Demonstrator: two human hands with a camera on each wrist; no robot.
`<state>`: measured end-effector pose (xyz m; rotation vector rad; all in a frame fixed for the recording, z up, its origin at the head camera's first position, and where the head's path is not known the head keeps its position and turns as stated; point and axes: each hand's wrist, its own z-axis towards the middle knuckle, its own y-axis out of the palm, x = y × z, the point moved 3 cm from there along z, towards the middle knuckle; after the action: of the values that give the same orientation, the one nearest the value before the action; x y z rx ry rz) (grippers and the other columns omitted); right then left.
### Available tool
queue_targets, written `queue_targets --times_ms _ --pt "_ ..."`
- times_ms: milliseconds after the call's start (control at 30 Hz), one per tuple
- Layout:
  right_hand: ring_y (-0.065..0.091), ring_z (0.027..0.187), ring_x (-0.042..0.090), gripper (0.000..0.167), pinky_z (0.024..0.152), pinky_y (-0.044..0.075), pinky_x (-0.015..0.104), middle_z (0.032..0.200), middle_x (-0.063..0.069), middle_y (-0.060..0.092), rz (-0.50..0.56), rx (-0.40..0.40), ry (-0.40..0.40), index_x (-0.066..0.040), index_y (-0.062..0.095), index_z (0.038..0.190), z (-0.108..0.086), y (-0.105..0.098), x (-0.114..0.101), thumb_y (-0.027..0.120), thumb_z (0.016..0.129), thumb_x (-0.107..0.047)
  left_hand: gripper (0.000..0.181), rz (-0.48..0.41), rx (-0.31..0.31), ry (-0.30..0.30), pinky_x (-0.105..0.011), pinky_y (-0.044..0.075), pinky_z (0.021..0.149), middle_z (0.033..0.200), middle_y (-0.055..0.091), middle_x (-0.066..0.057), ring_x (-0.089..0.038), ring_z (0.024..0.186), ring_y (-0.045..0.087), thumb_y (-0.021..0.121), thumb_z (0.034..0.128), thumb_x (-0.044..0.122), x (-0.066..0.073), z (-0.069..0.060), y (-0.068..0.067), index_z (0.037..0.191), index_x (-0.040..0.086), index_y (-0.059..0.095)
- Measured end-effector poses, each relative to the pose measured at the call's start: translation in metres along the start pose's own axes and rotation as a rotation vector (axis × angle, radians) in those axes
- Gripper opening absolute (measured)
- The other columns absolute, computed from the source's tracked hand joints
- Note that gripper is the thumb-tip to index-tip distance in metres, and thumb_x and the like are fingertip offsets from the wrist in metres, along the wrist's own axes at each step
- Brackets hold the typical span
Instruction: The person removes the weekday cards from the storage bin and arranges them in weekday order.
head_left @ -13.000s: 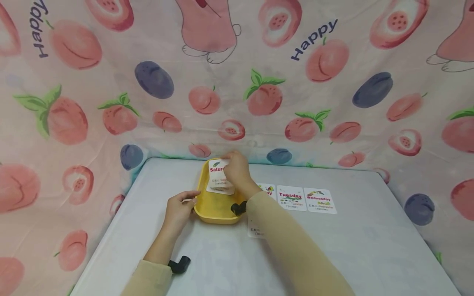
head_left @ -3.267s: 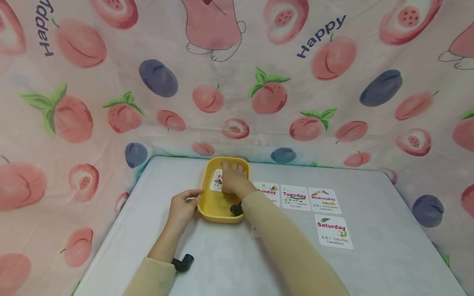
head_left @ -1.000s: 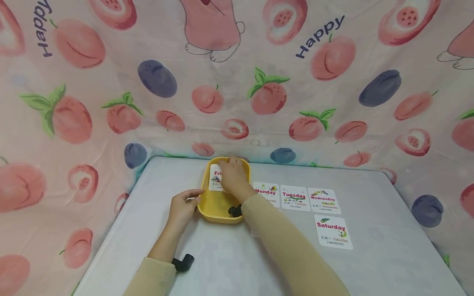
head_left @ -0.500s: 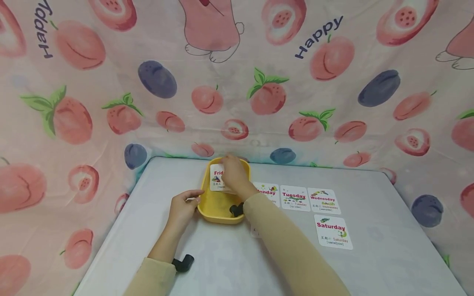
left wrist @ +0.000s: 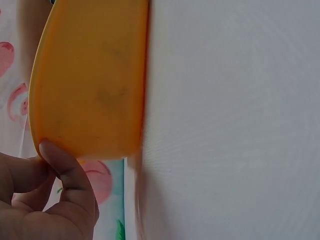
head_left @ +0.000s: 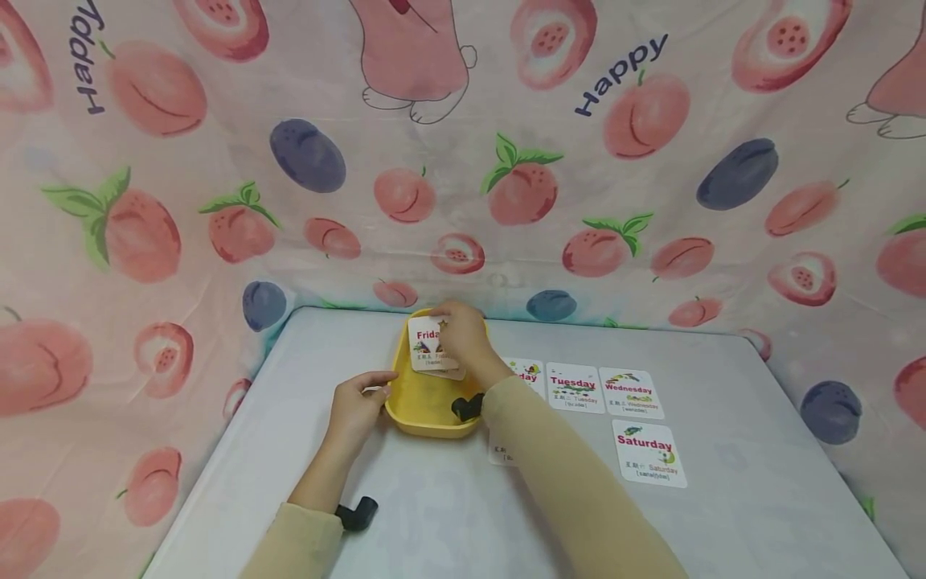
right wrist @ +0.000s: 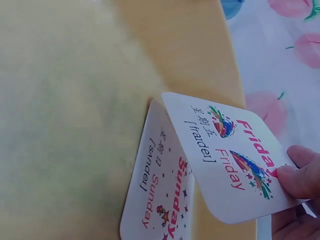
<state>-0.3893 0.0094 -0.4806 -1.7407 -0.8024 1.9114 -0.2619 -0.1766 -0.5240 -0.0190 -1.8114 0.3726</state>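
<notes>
Smooth white table [head_left: 760,490]; hands in pinch grips: left [head_left: 354,408] on rounded yellow tray [head_left: 428,429], right [head_left: 469,336] on Friday card [right wrist: 220,165]

Left hand [left wrist: 65,215] pinching yellow-orange tray [left wrist: 87,85] at one corner, white tabletop [left wrist: 235,120], fruit-print cloth [left wrist: 10,100]

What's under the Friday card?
A Sunday card, inside the yellow tray, shows partly beneath the Friday card. The rest of it, and anything under it, is covered.

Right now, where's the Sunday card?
Right wrist view, lower middle: the Sunday card is in the yellow tray, partly hidden by the Friday card the right hand pinches.
</notes>
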Motion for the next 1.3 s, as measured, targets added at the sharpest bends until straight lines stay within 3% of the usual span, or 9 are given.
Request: queue_targets --times_ms 133,333,500,567,833,1100,1300 --pt "0.064 0.114 0.024 0.041 0.080 0.060 0.032 0.142 0.005 0.070 0.074 -0.011 0.022 -0.019 0.079 0.128 -0.003 -0.007 0.000 0.059 0.099 0.002 0.028 0.002 -0.003 0.008 -0.027 0.055 0.069 0.130 0.070 -0.017 -0.017 0.084 0.062 0.064 0.1029 0.001 0.001 -0.001 0.000 0.126 0.007 0.078" --pt "0.063 0.123 0.023 0.039 0.091 0.062 0.035 0.146 0.003 0.067 0.143 -0.016 0.071 -0.022 0.079 0.128 -0.008 -0.016 -0.001 0.061 0.102 0.000 0.029 0.011 -0.016 0.005 -0.028 0.056 0.070 0.130 0.070 -0.018 -0.016 0.083 0.062 0.063 0.1036 0.002 0.003 -0.002 0.001 0.128 0.007 0.077" --pt "0.064 0.115 0.024 0.039 0.069 0.057 0.027 0.147 0.004 0.066 0.167 -0.014 0.068 -0.022 0.079 0.128 -0.012 -0.025 -0.001 0.062 0.101 0.001 0.029 0.035 -0.026 0.004 -0.028 0.056 0.071 0.126 0.069 -0.017 -0.017 0.085 0.062 0.062 0.1044 0.002 0.005 -0.003 0.001 0.129 0.008 0.077" --pt "0.064 0.114 0.025 0.039 0.067 0.056 0.027 0.146 0.005 0.067 0.172 -0.007 0.060 -0.021 0.079 0.127 -0.014 -0.028 -0.002 0.063 0.100 0.002 0.029 0.039 -0.028 0.003 -0.028 0.056 0.071 0.125 0.069 -0.016 -0.018 0.086 0.063 0.062 0.1044 0.003 0.006 -0.002 0.001 0.129 0.008 0.077" --pt "0.063 0.117 0.025 0.036 0.084 0.060 0.031 0.145 0.003 0.069 0.174 -0.001 0.071 -0.023 0.080 0.126 -0.022 -0.040 -0.003 0.065 0.102 0.000 0.029 0.049 -0.022 -0.002 -0.029 0.057 0.072 0.126 0.069 -0.017 -0.019 0.087 0.064 0.062 0.1040 0.003 0.006 -0.005 0.000 0.129 0.007 0.077" --pt "0.061 0.107 0.024 0.036 0.075 0.052 0.029 0.137 0.003 0.072 0.183 -0.001 0.041 -0.024 0.080 0.127 -0.030 -0.051 -0.002 0.066 0.101 -0.002 0.031 0.054 -0.012 -0.008 -0.031 0.058 0.073 0.130 0.069 -0.018 -0.018 0.084 0.063 0.062 0.1037 0.002 0.007 -0.009 -0.003 0.131 0.006 0.076" --pt "0.061 0.111 0.024 0.036 0.080 0.053 0.033 0.139 0.002 0.071 0.190 0.011 0.029 -0.024 0.080 0.129 -0.034 -0.064 0.004 0.068 0.101 -0.003 0.030 0.058 -0.007 -0.008 -0.030 0.058 0.073 0.127 0.069 -0.017 -0.017 0.084 0.063 0.062 0.1035 0.001 0.007 -0.010 -0.001 0.130 0.006 0.076"
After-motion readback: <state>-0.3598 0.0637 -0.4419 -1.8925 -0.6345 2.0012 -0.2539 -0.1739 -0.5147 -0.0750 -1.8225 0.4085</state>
